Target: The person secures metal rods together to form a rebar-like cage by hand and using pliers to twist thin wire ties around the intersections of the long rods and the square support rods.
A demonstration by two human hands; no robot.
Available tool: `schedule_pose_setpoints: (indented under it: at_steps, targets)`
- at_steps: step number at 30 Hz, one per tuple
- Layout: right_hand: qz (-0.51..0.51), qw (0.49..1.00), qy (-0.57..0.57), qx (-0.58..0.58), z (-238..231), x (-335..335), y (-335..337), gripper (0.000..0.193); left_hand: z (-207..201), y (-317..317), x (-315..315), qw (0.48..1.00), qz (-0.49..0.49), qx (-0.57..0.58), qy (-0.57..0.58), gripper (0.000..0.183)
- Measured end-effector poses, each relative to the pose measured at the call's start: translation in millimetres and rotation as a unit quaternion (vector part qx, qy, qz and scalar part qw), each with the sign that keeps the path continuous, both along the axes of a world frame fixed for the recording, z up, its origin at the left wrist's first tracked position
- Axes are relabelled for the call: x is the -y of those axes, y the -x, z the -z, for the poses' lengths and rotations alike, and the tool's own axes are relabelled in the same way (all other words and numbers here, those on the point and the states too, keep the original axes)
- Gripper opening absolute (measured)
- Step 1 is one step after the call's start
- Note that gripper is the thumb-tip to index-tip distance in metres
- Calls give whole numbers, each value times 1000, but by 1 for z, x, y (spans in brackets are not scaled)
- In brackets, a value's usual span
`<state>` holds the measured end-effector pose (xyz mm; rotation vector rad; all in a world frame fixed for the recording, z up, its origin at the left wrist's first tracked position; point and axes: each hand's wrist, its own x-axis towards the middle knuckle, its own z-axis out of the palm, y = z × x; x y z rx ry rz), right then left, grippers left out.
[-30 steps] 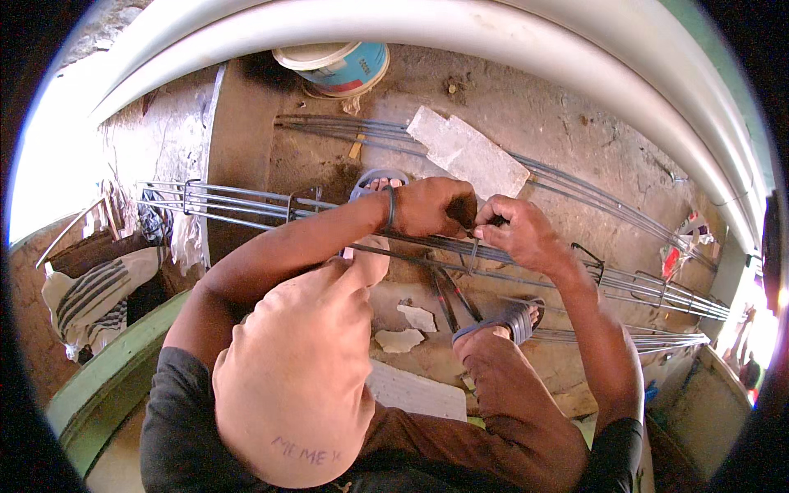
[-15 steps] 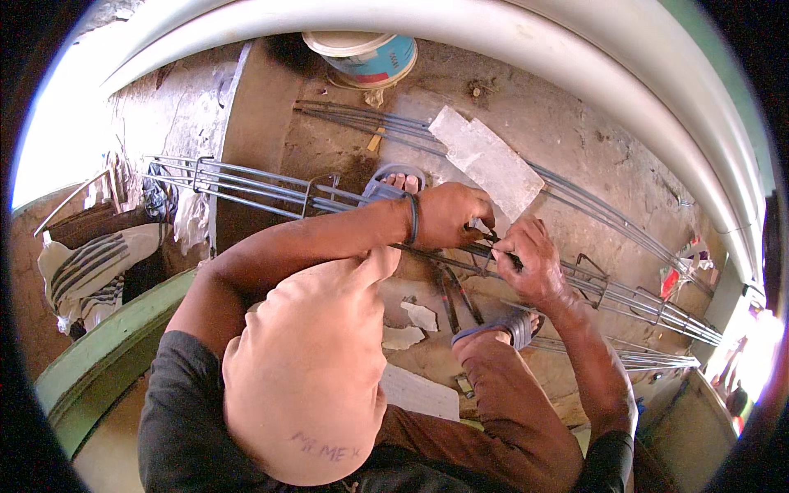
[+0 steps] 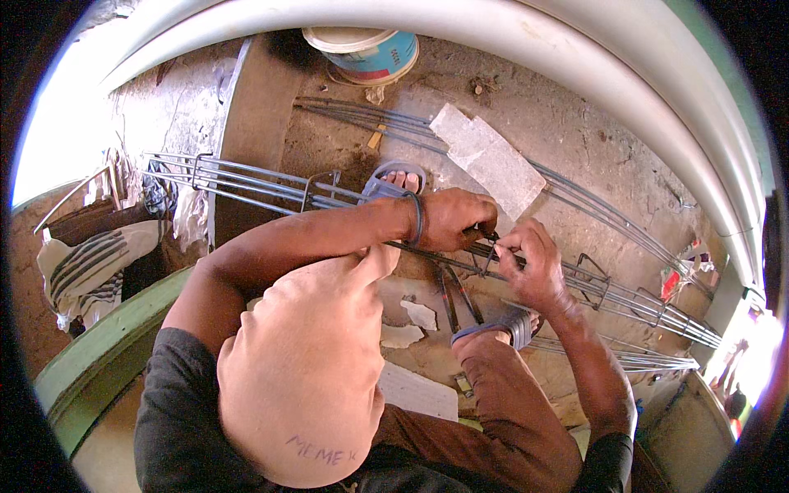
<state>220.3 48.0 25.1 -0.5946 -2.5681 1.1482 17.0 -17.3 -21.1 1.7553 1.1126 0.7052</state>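
Observation:
A cage of long steel reinforcing bars [image 3: 255, 186] with bent stirrups [image 3: 593, 285] runs across in front of me, from left to far right. My left hand [image 3: 454, 220], a dark band round its wrist, is curled closed above the bars. Close by, to its right, my right hand [image 3: 532, 261] has its thumb and fingers pinched together beside a stirrup. Something small and dark shows between the two hands, but the fingers hide most of it. On the floor beneath the bars lies a tool with two long dark handles [image 3: 454, 300].
More loose bars [image 3: 353, 115] lie beyond, under a pale flat slab [image 3: 486, 160]. A blue and white bucket [image 3: 370, 56] stands at the back, near big white pipes [image 3: 592, 57]. Striped cloth [image 3: 99, 263] lies at left. Beige fabric [image 3: 300, 370] covers much of the lower view.
My left fingers have curled further and turned slightly. My right hand has shifted a little, its fingertips lifting and drawing in. The bars have stayed where they were.

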Motion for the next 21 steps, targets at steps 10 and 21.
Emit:
schedule_pose_setpoints:
  at_steps: [10,21]
  targets:
    - [105,962,158,197,3,-25,14,13,-5,-4,-7,994,-55,-24,92,22]
    - [-33,924,129,359,-40,-38,12,21,4,-6,-8,990,-84,28,108,19]
